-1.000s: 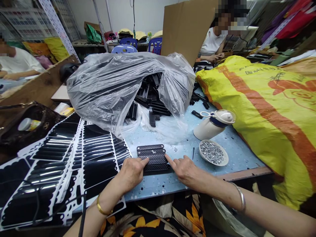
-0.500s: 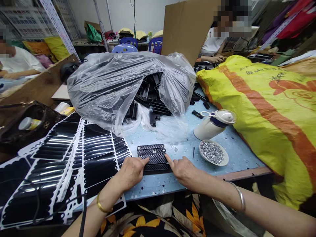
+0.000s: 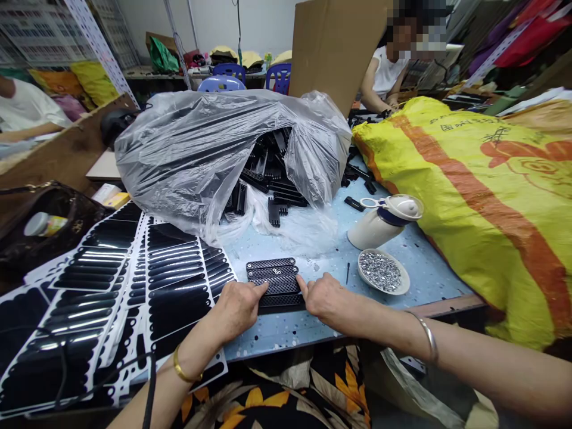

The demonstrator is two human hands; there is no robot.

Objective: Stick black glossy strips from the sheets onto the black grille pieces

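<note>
Several black textured strips [image 3: 277, 286] lie side by side on the blue speckled table [image 3: 286, 333], with a few tiny silvery rings [image 3: 277, 271] on them. My left hand [image 3: 239, 304] rests at their left end, index finger pointing onto a strip, the other fingers curled. At the right end my right hand [image 3: 324, 299] touches a strip with its extended index fingertip, its other fingers curled under. Whether either hand holds something small cannot be seen. A white bowl of small shiny metal pieces [image 3: 382, 272] stands to the right, beside a thin dark stick [image 3: 348, 273].
Behind lies a clear plastic bag [image 3: 179, 155] of black parts. Sheets of black stickers [image 3: 179, 286] cover the left. A white jug [image 3: 375, 229] and a yellow sack [image 3: 469, 179] are at right. Two people sit beyond, one on each side.
The view has shifted slightly, moving the scene a little left. My right index finger has moved slightly along the strips' right end. The person at the back right has changed arm posture.
</note>
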